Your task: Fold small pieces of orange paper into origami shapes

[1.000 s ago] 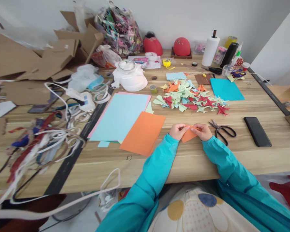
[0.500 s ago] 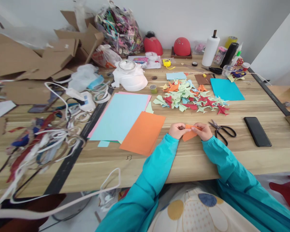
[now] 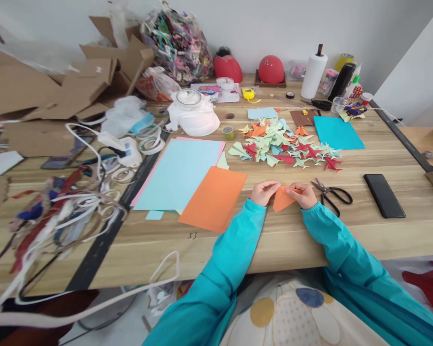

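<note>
A small folded piece of orange paper (image 3: pixel 283 201) is held between my two hands, just above the wooden table. My left hand (image 3: pixel 264 193) pinches its upper left edge with thumb and fingers. On the other side, my right hand (image 3: pixel 303 195) grips the right edge, thumb on top. Creases show on the paper's near face. Black-handled scissors (image 3: pixel 334 193) lie open beside my right hand. To the left of my left hand rest larger orange sheets (image 3: pixel 213 199). Beyond both hands is a pile of folded paper cranes (image 3: pixel 274 144) in green, red, orange and blue.
Light blue sheets (image 3: pixel 180 173) lie left of the orange ones. A black phone (image 3: pixel 384 196) is at the right, with a teal sheet (image 3: pixel 339 132) behind it. Tangled white cords (image 3: pixel 82 206) and cardboard (image 3: pixel 57 91) crowd the left side.
The small orange paper has opened out somewhat, showing more of its face and a pointed lower edge. My left fingers have shifted slightly at its upper left.
</note>
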`<act>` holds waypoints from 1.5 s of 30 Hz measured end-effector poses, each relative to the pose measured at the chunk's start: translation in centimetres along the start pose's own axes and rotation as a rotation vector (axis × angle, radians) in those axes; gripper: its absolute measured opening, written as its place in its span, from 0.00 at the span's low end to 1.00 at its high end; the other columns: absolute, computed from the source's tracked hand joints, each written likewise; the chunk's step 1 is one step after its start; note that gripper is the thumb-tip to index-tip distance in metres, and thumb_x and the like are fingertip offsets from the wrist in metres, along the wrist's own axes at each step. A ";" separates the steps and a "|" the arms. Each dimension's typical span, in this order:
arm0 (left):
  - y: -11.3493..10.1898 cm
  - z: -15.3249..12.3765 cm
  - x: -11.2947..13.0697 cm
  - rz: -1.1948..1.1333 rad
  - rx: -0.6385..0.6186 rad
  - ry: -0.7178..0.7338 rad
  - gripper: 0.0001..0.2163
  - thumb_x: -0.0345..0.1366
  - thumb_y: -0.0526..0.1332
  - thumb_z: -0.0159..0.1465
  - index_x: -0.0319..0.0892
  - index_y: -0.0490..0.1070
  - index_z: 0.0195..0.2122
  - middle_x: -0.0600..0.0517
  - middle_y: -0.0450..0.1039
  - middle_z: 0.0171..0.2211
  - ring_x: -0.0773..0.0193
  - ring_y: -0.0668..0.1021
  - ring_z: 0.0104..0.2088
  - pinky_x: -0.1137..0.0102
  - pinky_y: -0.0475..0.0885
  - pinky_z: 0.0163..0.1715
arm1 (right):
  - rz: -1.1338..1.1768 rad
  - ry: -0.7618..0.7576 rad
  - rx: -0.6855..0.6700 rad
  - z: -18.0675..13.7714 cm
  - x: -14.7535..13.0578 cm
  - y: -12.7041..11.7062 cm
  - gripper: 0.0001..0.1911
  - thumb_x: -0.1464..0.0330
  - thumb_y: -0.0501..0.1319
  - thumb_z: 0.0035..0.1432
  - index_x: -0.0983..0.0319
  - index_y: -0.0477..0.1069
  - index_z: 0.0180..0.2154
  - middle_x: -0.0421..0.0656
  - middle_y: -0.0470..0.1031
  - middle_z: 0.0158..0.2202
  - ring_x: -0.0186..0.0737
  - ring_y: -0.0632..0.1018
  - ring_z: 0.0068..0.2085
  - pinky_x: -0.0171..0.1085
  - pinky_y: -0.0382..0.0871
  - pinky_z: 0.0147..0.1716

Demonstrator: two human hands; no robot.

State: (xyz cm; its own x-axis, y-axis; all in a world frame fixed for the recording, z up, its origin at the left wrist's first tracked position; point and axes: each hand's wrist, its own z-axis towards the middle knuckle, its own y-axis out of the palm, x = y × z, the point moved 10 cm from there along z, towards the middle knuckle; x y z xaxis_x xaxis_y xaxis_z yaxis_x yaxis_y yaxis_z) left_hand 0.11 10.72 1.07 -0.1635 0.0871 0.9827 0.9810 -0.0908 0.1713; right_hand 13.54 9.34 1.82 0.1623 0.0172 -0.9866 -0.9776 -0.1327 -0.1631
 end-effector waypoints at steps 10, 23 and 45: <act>0.9 -0.1 0.0 0.001 -0.112 0.014 0.14 0.41 0.68 0.42 0.37 0.75 0.27 0.47 0.77 0.29 0.61 0.77 0.32 0.66 0.71 0.37 | 0.159 0.064 -0.051 0.0 0.7 0.4 0.16 0.58 0.66 0.38 0.64 0.70 0.24 0.40 0.72 0.23 0.34 0.70 0.26 0.35 0.63 0.30; 1.6 -0.3 -0.5 -0.105 -0.184 -0.018 0.18 0.37 0.70 0.39 0.36 0.75 0.31 0.50 0.76 0.26 0.66 0.76 0.28 0.69 0.71 0.33 | 0.325 0.186 -0.081 0.2 2.7 0.7 0.14 0.61 0.67 0.37 0.64 0.71 0.24 0.38 0.72 0.21 0.31 0.70 0.23 0.32 0.61 0.26; 1.9 -0.5 -0.1 -0.131 -0.200 0.016 0.15 0.37 0.70 0.39 0.36 0.74 0.27 0.51 0.74 0.21 0.69 0.74 0.23 0.73 0.70 0.27 | 0.151 0.120 -0.140 0.0 1.7 1.2 0.20 0.53 0.64 0.38 0.65 0.69 0.21 0.36 0.65 0.18 0.29 0.64 0.21 0.32 0.55 0.23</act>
State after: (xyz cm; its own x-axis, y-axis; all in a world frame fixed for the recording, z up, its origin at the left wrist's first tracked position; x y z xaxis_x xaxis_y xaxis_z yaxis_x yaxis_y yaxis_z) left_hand 1.92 10.02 1.36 -0.2916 0.0956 0.9517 0.9113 -0.2745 0.3068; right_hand 12.60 9.24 -0.08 0.0383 -0.1300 -0.9908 -0.9653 -0.2609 -0.0030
